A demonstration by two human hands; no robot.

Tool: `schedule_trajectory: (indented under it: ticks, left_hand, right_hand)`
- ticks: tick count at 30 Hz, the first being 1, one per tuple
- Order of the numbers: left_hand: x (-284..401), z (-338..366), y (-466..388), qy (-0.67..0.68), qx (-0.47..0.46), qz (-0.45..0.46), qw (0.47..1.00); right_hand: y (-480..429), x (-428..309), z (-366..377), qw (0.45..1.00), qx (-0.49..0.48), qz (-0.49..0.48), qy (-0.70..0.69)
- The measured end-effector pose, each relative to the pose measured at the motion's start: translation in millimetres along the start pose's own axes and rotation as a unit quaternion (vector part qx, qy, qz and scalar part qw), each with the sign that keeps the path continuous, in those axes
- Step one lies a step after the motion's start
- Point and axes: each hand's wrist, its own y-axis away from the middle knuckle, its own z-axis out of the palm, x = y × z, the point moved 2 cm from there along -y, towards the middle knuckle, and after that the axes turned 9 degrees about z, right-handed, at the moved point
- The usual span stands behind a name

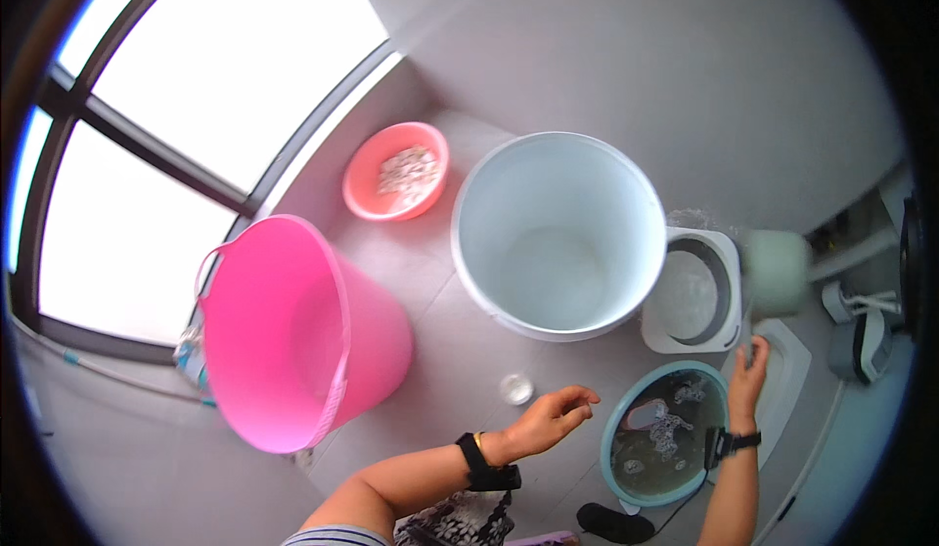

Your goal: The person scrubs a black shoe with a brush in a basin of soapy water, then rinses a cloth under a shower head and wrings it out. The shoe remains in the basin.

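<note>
My right hand (748, 377) grips the handle of a pale green water dipper (777, 271), whose cup is blurred. The cup is up and to the right of a square white-and-grey bucket (728, 329). Below that bucket stands a light blue basin (610, 465) of murky, sudsy water. A pinkish brush-like object (645, 415) floats in it. With its fingers loosely bent and apart, my left hand (550, 421) holds nothing above the tiled floor. A small, clear round container (517, 389) lies near its knuckles. Farther ahead is a large pale bucket (557, 186) with its mouth uncovered.
A tall pink tub (378, 340) with loop handles stands at left. Behind it, a coral basin (359, 197) holds small pale pieces against the window wall. A white ceramic fixture (788, 377) and a grey-and-white object (862, 344) are at right. A hose (110, 375) runs at far left.
</note>
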Motion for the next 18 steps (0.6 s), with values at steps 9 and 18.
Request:
schedule_trajectory:
  ticks: [9,18]
  left_hand:
    - [54,-108,259,-0.124,0.477,0.010,0.870]
    - [-12,-165,410,-0.078,0.708,-0.222,0.666]
  right_hand:
    - [73,-249,-31,0.944,-0.250,0.075,-0.204]
    - [132,-442,107,0.841,-0.529,-0.101,-0.062]
